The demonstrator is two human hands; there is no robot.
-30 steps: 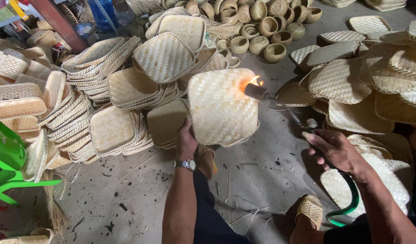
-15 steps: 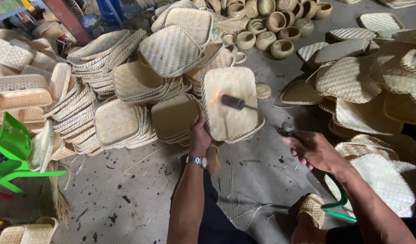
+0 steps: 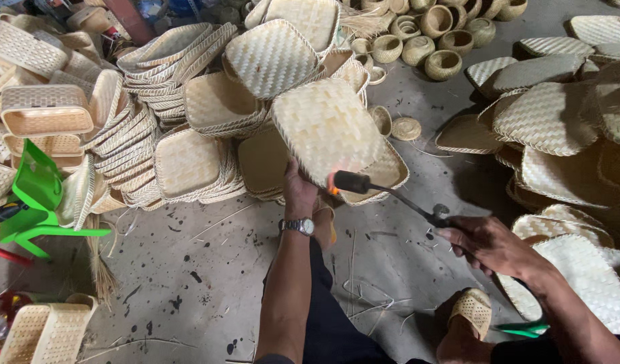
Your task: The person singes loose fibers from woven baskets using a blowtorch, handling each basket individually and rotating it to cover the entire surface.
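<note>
I had my left hand (image 3: 300,192) closed on the lower edge of a woven tray (image 3: 327,128), fingers pinching its rim and holding it up tilted, its underside facing me. A watch (image 3: 298,226) sat on that wrist. My right hand (image 3: 488,243) was wrapped in a fist around the handle of a torch (image 3: 391,195), whose thin dark tube ran up and left to a black nozzle. The nozzle sat just beside the tray's lower corner, close to my left fingers, and a small orange flame (image 3: 331,183) licked at that corner.

The tray hung above the concrete floor (image 3: 209,283), in front of a stack of trays (image 3: 189,165) of the same kind. More stacks rose behind it, and another heap of trays (image 3: 559,121) lay to my right. Small round baskets (image 3: 431,44) were grouped at the top of the view, and one little round lid (image 3: 406,128) lay on the floor just right of the held tray. At the far left stood a green plastic stool (image 3: 37,195), with deeper rectangular baskets (image 3: 44,108) above it. Thin fibre scraps were strewn over the floor around my legs. My right foot wore a woven sandal (image 3: 473,311), and something green (image 3: 522,329) lay just beside it; I could not tell what it was.
</note>
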